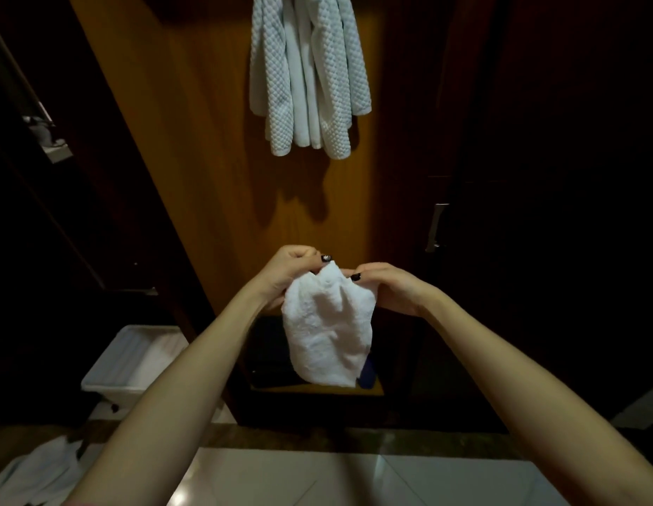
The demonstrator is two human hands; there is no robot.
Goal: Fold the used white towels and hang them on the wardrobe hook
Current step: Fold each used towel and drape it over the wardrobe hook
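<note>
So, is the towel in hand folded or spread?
Not spread: the towel hangs bunched, pinched at its top by left hand and right hand.

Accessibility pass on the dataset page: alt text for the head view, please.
Two bare hands pinch the top edge of a small white towel, left hand and right hand close together, letting it hang before a wooden wardrobe door. Higher on the door hang several white towels; a white bin stands on the floor at lower left.
</note>
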